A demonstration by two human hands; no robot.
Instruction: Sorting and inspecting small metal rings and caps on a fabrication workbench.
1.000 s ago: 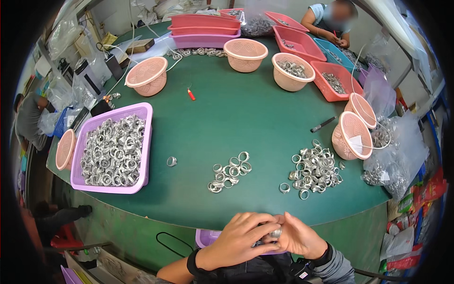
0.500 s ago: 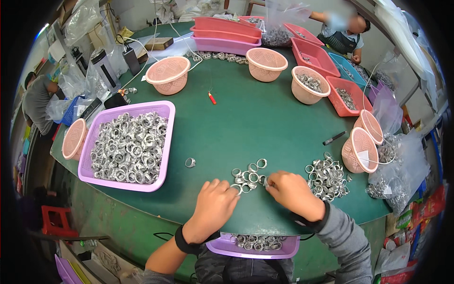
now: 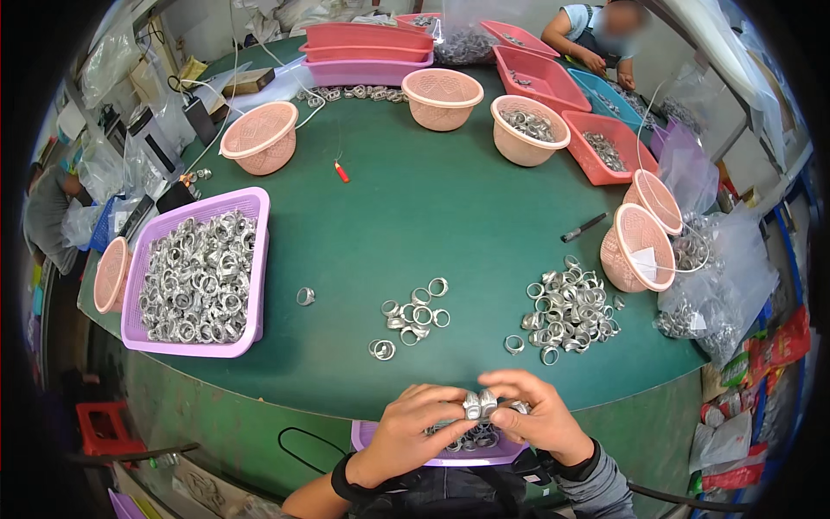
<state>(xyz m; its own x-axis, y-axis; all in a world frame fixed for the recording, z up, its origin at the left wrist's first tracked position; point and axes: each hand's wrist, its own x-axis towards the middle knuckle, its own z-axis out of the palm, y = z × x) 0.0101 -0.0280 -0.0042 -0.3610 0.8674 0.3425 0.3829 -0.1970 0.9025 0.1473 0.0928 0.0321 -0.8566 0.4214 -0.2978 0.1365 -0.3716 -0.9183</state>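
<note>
Pinching two small metal rings point(image 3: 481, 403) between left hand point(image 3: 413, 430) and right hand point(image 3: 538, 421), fingertips closed on them above lap tray point(image 3: 372, 435) at table point(image 3: 450, 208) edge; probably light, stiff, slippery, best gripped by the rims

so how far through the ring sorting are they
Early, by the look of it. Done so far: a shallow layer of metal rings in the purple tray at the person's lap. In hand: the left hand and right hand hold a few rings together over that tray. Left: the small cluster, the bigger pile, and the full purple basket.
</note>
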